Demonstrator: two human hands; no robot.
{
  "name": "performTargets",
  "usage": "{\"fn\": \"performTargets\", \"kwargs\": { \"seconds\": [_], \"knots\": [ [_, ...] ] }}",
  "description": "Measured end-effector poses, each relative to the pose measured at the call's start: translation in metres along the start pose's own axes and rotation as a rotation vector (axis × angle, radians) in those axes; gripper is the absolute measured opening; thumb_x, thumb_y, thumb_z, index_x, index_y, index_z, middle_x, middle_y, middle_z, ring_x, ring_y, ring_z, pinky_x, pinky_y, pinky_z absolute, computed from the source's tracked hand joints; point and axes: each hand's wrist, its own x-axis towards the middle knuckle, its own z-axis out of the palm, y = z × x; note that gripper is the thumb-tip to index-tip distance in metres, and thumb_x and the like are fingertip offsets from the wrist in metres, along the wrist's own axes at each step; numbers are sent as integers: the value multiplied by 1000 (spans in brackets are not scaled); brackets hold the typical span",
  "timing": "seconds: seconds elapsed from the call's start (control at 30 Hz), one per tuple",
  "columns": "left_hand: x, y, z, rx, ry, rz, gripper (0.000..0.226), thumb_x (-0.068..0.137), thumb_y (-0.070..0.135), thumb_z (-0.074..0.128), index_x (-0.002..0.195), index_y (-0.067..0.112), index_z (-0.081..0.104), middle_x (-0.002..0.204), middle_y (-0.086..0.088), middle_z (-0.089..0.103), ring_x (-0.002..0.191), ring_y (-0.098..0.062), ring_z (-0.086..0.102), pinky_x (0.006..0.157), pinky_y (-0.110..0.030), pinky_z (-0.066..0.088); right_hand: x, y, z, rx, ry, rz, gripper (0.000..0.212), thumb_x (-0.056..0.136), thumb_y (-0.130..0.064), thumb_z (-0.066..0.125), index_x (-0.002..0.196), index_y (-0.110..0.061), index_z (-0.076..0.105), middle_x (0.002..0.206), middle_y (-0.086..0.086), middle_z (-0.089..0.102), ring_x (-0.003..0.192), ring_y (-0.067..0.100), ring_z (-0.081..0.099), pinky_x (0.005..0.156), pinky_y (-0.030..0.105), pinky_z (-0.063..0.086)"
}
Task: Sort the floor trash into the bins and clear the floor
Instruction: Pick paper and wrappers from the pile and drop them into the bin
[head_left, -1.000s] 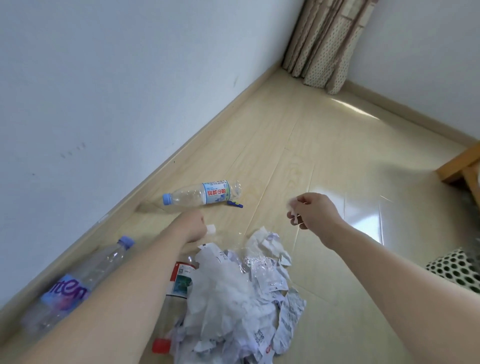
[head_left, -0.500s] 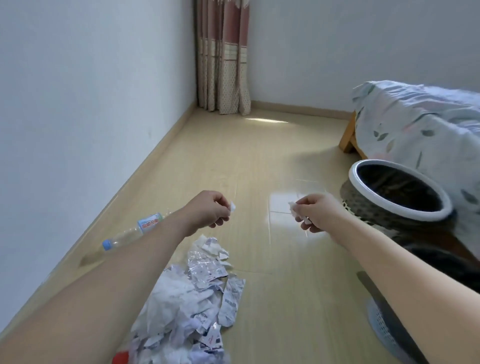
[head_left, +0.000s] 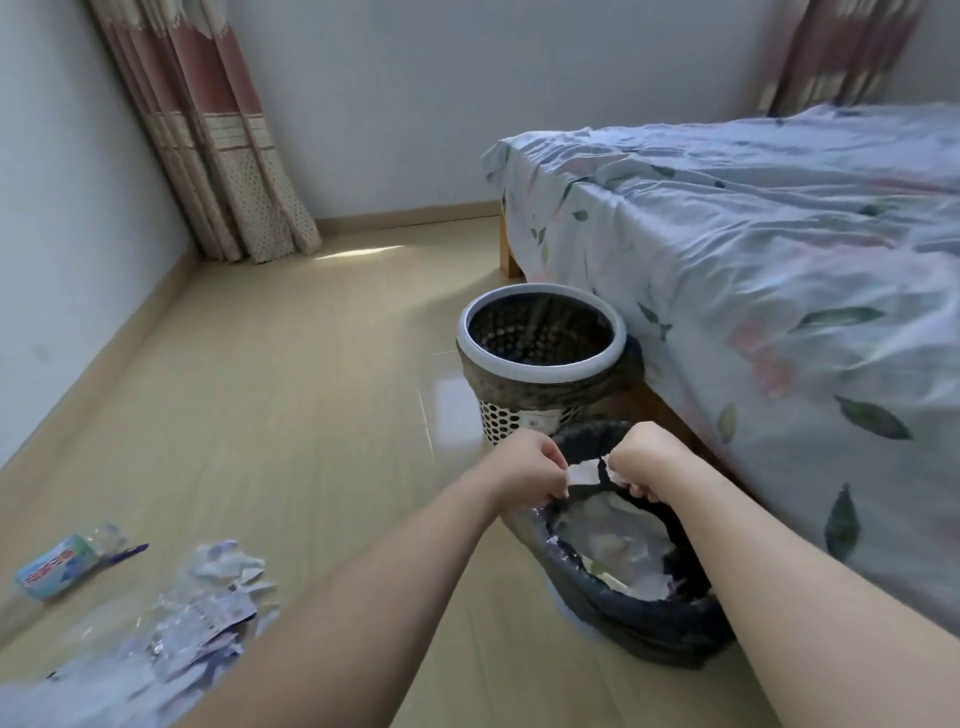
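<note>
My left hand (head_left: 530, 470) and my right hand (head_left: 647, 462) are side by side over the near bin (head_left: 613, 608), which has a black bag liner and white paper inside. Each hand pinches a small white paper scrap (head_left: 584, 472), and the scraps show between the two fists. Behind it stands a second bin (head_left: 540, 371) with a white rim, a perforated wall and a dark liner. A heap of crumpled white paper (head_left: 171, 634) lies on the floor at the lower left. Beside it lies a clear plastic bottle (head_left: 62, 564) with a blue label.
A bed (head_left: 779, 291) with a leaf-patterned sheet fills the right side, right next to both bins. A curtain (head_left: 208, 145) hangs in the far left corner. The left wall runs along the wooden floor (head_left: 291, 395).
The view swung right from the paper heap to the bins. Both hands, each holding a scrap, moved together and now hover over the near bin.
</note>
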Motion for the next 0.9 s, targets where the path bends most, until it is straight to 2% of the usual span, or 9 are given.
{"fn": "performTargets", "kwargs": {
  "seconds": [0.03, 0.1, 0.23, 0.3, 0.43, 0.5, 0.57, 0.73, 0.9],
  "knots": [
    [5, 5, 11, 31, -29, -18, 14, 78, 0, 60, 78, 12, 68, 74, -8, 67, 63, -17, 61, 56, -26, 52, 2, 4, 0, -56, 4, -8, 12, 94, -11, 48, 90, -5, 58, 88, 10, 57, 81, 25, 59, 75, 31, 48],
    [10, 9, 20, 103, -41, -37, 17, 79, -2, 56, 85, 6, 71, 80, -13, 68, 65, -20, 62, 58, -28, 54, 1, 4, 2, -139, -6, 17, 23, 94, -12, 46, 111, -3, 60, 109, 14, 60, 104, 29, 60, 82, 30, 47],
    [4, -5, -9, 164, 75, -65, 26, 78, 1, 49, 91, 3, 71, 74, -11, 65, 64, -22, 58, 50, -21, 45, 4, -9, 9, -187, 32, -34, 36, 91, -12, 47, 124, -4, 56, 120, 15, 60, 106, 32, 58, 91, 36, 51],
    [-9, -26, -44, 153, 164, -113, 25, 78, 4, 47, 91, 4, 69, 78, -13, 68, 63, -21, 58, 49, -20, 41, 5, -24, 18, -209, 57, -85, 32, 90, -15, 50, 119, -6, 58, 114, 14, 62, 102, 32, 59, 90, 39, 51],
    [-62, -97, -125, 172, 276, -244, 23, 82, 3, 49, 96, 5, 67, 86, -14, 69, 62, -19, 57, 47, -18, 38, -8, -78, 69, -208, -27, -315, 13, 85, -16, 47, 86, -12, 59, 88, 9, 59, 83, 28, 57, 75, 34, 47],
    [-97, -138, -156, 232, 310, -303, 23, 84, 0, 50, 97, 5, 68, 85, -10, 67, 65, -19, 57, 48, -18, 38, -23, -109, 104, -258, -118, -437, 28, 90, -19, 46, 113, -14, 61, 114, 9, 60, 105, 28, 58, 86, 33, 45],
    [-133, -182, -178, 304, 330, -370, 23, 86, 1, 51, 99, 7, 69, 90, -7, 66, 70, -16, 58, 53, -19, 41, -45, -138, 143, -317, -220, -531, 42, 94, -22, 46, 136, -15, 50, 137, 7, 52, 125, 26, 50, 100, 32, 40],
    [-203, -288, -197, 405, 251, -536, 24, 84, 8, 53, 101, 13, 69, 104, -3, 68, 88, -18, 62, 69, -23, 48, -96, -192, 260, -404, -388, -667, 42, 93, -23, 49, 134, -17, 50, 135, 6, 52, 121, 25, 52, 95, 30, 43],
    [-240, -349, -199, 613, 74, -595, 28, 87, 12, 47, 109, 22, 62, 112, 2, 60, 101, -18, 56, 82, -29, 48, -112, -186, 371, -449, -509, -621, 51, 91, -16, 45, 141, -13, 37, 139, 13, 43, 121, 30, 49, 91, 34, 44]
  ]
}}
